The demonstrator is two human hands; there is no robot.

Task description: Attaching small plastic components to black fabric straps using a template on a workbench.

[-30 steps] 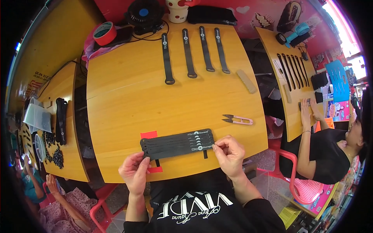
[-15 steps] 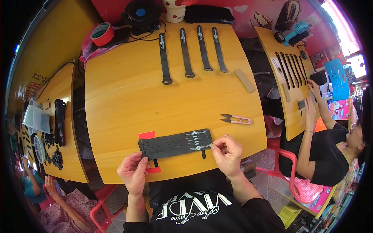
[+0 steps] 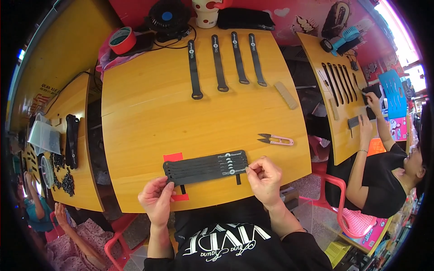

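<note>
1. Pose, left. My left hand (image 3: 156, 198) rose from the lower edge on a near-vertical forearm, thumb and index finger closed narrowly on the lower left corner of the strap bundle (image 3: 199, 170).
2. Pose, right. My right hand (image 3: 266, 180) slanted in from the lower right, its thumb and forefinger pinched at the bundle's right end, the remaining fingers curled toward the palm.
3. Bundle. It lay between my hands, close to the near edge of the worktop (image 3: 181, 122), its right end slightly farther from me. The black, matte straps overlapped in steps, with rounded ends and pale markings toward the right. I could not tell whether its underside touched the wood.
4. Markers. Pieces of red tape (image 3: 173, 156) showed above and below the left end; two narrow black strips (image 3: 238, 179) projected from the near side.
5. Far row. Four flat black straps (image 3: 219, 63) lay apart from one another, looped ends toward me.
6. Right side. Pointed snips (image 3: 281, 141) with pink handles rested beyond my right hand; a tan oblong block (image 3: 285, 95) lay near the right edge.
7. Room. A broad stretch of smooth, yellowish wood separated bundle from row; on my side, only a narrow margin remained.
</note>
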